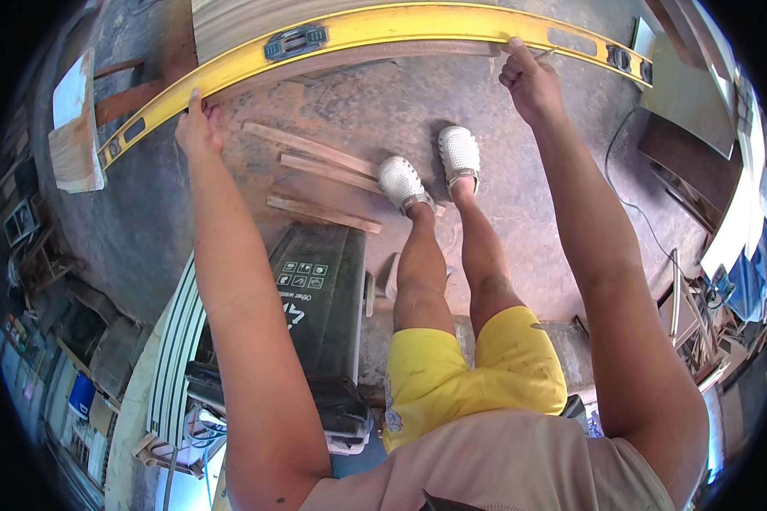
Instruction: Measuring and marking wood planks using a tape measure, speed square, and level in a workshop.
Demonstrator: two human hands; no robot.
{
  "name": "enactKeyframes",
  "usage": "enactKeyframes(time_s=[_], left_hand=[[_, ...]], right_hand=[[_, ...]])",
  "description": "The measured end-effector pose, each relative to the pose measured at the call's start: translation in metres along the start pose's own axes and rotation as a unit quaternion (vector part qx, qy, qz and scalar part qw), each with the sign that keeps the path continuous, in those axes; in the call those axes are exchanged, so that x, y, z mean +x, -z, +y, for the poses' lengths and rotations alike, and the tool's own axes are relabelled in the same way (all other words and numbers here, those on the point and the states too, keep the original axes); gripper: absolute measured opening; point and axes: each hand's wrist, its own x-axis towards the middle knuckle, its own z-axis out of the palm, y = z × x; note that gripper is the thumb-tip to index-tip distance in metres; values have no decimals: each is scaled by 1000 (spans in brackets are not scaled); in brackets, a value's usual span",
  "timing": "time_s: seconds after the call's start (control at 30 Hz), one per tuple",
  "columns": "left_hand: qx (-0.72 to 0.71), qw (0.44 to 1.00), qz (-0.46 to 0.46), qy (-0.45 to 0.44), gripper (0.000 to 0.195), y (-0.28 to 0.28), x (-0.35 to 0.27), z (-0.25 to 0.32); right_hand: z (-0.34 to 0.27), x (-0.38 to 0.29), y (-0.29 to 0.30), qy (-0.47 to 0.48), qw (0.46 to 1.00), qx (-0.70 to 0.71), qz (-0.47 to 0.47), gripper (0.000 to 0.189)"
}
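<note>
A long yellow spirit level with dark vial housings stretches across the top of the view, over a wood-grained board. My left hand grips its lower edge towards the left end, thumb on the yellow face and fingers partly hidden. Towards the other end, my right hand has its thumb at the level's lower edge and its fingers curled. A thin pencil-like stick juts out beside that hand; how it is held is unclear. The board's near edge shows just below the level.
Several loose wooden strips lie on the concrete floor near my feet in white clogs. A black waste bin is at my left. A cable runs along the floor at right, beside leaning panels.
</note>
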Motion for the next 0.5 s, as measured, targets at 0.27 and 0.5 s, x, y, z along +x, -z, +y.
enactKeyframes(time_s=[0.27, 0.5], left_hand=[[2, 1000, 9, 3, 41, -5, -4, 0], [-5, 1000, 5, -5, 43, -1, 1, -2]], right_hand=[[-1, -3, -3, 2, 1000, -9, 9, 29], [-1, -2, -5, 5, 1000, -12, 18, 29]])
